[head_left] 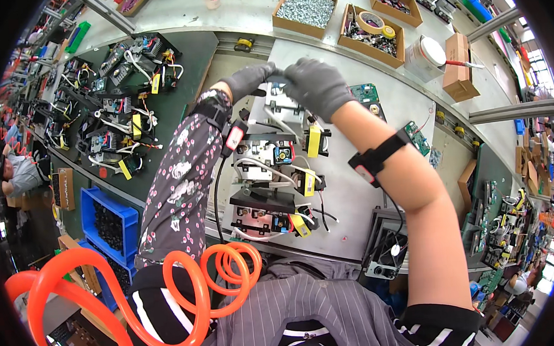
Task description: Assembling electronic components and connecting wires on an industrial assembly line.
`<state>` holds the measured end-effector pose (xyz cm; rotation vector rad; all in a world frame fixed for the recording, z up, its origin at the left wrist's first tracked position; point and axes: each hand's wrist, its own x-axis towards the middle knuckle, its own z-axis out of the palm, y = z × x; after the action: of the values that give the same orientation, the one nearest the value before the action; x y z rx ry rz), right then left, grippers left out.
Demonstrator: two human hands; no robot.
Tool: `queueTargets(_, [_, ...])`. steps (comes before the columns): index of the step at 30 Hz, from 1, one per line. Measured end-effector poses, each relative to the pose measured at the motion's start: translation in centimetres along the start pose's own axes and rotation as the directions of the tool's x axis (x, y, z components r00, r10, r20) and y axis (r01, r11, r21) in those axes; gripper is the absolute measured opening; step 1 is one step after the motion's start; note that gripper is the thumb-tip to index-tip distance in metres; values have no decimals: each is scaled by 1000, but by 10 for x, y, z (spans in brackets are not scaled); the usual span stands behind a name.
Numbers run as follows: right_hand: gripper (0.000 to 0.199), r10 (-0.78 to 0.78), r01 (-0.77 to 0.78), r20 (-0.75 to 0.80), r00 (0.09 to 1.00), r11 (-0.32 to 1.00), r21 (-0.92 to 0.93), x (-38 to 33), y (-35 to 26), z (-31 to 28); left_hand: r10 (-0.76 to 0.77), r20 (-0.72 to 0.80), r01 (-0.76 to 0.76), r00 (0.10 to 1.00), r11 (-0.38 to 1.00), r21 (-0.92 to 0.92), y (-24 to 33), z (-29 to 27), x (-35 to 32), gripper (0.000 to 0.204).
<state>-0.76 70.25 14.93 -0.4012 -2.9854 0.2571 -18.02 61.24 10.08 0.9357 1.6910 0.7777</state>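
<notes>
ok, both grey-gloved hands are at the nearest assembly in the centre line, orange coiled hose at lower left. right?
Not quite: the left hand and right hand are at the farthest assembly in that line, not the nearest one. The head view shows it. Grey gloves and the orange coiled hose at lower left are right.
</notes>
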Motion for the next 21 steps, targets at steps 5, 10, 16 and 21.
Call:
queueTargets(5, [24, 16, -19, -43, 999, 997, -75, 12, -25, 21, 66, -59, -59, 996, 992, 114, -11, 4, -10, 34])
queueTargets(10, [24, 60, -62, -59, 996, 997, -36, 10, -14, 13, 156, -14, -156, 988, 982, -105, -5, 4, -23, 37])
queueTargets(16, [19, 98, -127, -175, 980, 979, -160, 8, -24, 19, 130, -142, -91, 981, 963, 254, 10, 9, -29, 34])
queueTargets(21, [14, 61, -108, -159, 985, 945, -309, 0, -14, 26, 175, -189, -82, 966, 904, 419, 11, 4, -24, 35])
